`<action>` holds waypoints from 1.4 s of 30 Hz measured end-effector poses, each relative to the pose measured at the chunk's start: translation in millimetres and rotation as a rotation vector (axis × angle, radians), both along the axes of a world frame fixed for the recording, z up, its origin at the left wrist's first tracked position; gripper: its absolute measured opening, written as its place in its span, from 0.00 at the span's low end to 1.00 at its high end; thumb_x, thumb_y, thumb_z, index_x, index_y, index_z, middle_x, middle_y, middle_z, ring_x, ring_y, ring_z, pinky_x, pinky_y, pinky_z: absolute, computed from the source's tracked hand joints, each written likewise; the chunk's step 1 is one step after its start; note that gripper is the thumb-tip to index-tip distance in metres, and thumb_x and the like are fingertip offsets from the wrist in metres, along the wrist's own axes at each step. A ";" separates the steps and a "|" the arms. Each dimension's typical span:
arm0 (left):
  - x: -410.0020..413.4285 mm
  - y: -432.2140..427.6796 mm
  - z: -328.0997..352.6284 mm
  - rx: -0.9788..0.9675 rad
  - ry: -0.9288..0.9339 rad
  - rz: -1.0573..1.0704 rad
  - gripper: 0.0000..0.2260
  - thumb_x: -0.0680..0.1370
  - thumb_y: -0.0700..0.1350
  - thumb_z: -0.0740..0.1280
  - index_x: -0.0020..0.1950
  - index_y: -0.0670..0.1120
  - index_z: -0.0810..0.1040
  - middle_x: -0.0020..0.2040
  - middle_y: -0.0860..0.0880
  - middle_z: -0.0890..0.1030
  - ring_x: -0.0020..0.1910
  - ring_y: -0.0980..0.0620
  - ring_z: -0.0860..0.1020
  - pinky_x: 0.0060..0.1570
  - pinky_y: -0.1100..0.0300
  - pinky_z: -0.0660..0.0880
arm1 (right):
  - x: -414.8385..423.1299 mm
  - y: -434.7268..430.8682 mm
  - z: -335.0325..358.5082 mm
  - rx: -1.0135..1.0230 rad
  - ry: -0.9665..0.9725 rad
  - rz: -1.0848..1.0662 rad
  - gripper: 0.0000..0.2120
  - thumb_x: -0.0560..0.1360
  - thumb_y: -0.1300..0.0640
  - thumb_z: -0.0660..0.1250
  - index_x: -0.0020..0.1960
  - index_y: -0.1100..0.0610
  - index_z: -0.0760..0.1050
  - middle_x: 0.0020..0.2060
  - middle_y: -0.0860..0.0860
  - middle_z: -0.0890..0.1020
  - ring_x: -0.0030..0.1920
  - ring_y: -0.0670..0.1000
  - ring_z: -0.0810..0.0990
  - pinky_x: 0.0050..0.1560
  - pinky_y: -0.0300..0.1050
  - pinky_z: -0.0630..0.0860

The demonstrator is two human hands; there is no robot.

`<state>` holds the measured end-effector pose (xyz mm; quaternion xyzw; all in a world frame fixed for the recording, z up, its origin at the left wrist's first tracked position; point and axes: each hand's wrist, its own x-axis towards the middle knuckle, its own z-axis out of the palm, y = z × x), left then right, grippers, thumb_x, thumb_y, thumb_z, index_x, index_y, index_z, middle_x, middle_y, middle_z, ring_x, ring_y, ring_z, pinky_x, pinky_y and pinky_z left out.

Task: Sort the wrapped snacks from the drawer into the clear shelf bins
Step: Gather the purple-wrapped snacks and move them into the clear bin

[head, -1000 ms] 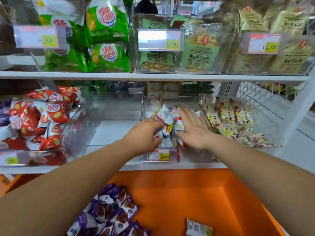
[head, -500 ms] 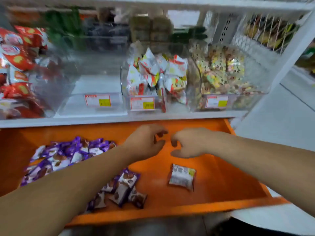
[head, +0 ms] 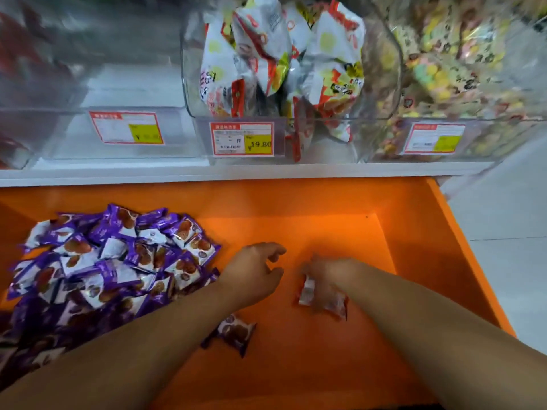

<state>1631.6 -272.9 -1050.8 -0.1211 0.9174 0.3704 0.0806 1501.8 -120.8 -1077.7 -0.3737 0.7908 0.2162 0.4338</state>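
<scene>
We are looking down into an orange drawer (head: 325, 208) under a white shelf (head: 207, 173). A pale floor (head: 503, 217) is showing on the right. Three price tags (head: 242, 139) are facing us from the clear bins. The middle bin (head: 376, 84) is holding white-and-red packets (head: 260, 39). The right bin (head: 488, 137) is holding colourful sweets (head: 444, 63).

In the drawer, a pile of purple packets (head: 112, 261) is lying on the left, too many to count. One lone purple packet (head: 236, 331) is lying nearer to us. One white-and-red snack (head: 322, 301) is lying right of the middle. Our right hand (head: 328, 275) is touching it, but it is blurred, so we cannot tell if it is gripping. Our left hand (head: 254, 273) is hanging just beside, fingers loosely bent, holding nothing.
</scene>
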 end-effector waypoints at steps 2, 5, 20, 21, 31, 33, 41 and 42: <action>4.2 -2.4 -7.8 0.025 -0.027 0.021 0.20 0.81 0.48 0.68 0.74 0.52 0.73 0.63 0.53 0.78 0.46 0.54 0.80 0.47 0.54 0.79 | 3.4 4.2 -12.9 -0.080 0.090 0.006 0.36 0.64 0.40 0.79 0.69 0.42 0.69 0.75 0.54 0.67 0.67 0.60 0.75 0.64 0.54 0.77; 12.2 -6.5 -15.2 0.064 -0.070 0.058 0.21 0.82 0.47 0.68 0.75 0.53 0.71 0.64 0.54 0.78 0.47 0.57 0.80 0.47 0.53 0.80 | 4.6 10.5 -18.5 -0.101 0.097 -0.036 0.40 0.68 0.42 0.78 0.75 0.44 0.63 0.82 0.54 0.50 0.77 0.61 0.64 0.72 0.53 0.70; 9.7 -10.9 144.8 0.467 0.294 0.171 0.05 0.80 0.40 0.71 0.53 0.49 0.82 0.41 0.44 0.85 0.36 0.46 0.85 0.38 0.50 0.84 | 27.7 12.9 205.8 -0.793 -0.103 -0.737 0.21 0.72 0.36 0.74 0.59 0.44 0.75 0.44 0.45 0.78 0.41 0.46 0.78 0.36 0.43 0.76; 8.1 -12.6 163.5 0.496 0.331 0.178 0.04 0.79 0.39 0.72 0.51 0.47 0.82 0.40 0.44 0.85 0.37 0.45 0.85 0.39 0.52 0.84 | 31.0 17.2 227.5 -0.847 -0.110 -0.757 0.20 0.73 0.38 0.74 0.61 0.43 0.76 0.46 0.46 0.79 0.43 0.47 0.79 0.38 0.43 0.75; -2.1 -31.0 294.8 0.447 0.637 0.212 0.14 0.79 0.37 0.70 0.60 0.53 0.79 0.42 0.46 0.84 0.38 0.45 0.85 0.41 0.46 0.84 | 20.2 0.2 351.5 -1.514 0.426 -0.562 0.22 0.71 0.46 0.78 0.62 0.43 0.76 0.56 0.43 0.79 0.56 0.45 0.78 0.57 0.45 0.75; -8.6 -42.0 298.3 0.377 0.667 0.258 0.15 0.79 0.37 0.69 0.57 0.56 0.77 0.43 0.49 0.83 0.34 0.47 0.81 0.40 0.45 0.82 | 2.6 -18.0 354.1 -1.502 0.625 -0.454 0.20 0.74 0.43 0.73 0.64 0.41 0.72 0.59 0.46 0.76 0.57 0.48 0.76 0.58 0.49 0.75; -7.9 -71.0 279.2 0.035 0.685 0.268 0.18 0.78 0.41 0.71 0.67 0.53 0.78 0.56 0.57 0.79 0.50 0.61 0.78 0.46 0.66 0.78 | -26.2 -61.7 295.1 -1.434 0.736 -0.259 0.23 0.78 0.48 0.68 0.70 0.55 0.70 0.68 0.56 0.66 0.66 0.60 0.72 0.66 0.51 0.72; -6.0 -74.6 273.7 0.011 0.683 0.255 0.19 0.78 0.41 0.72 0.68 0.53 0.77 0.57 0.57 0.79 0.52 0.60 0.78 0.48 0.61 0.79 | -28.3 -57.9 289.7 -1.435 0.748 -0.212 0.24 0.78 0.48 0.69 0.69 0.56 0.69 0.68 0.56 0.65 0.67 0.60 0.72 0.66 0.53 0.73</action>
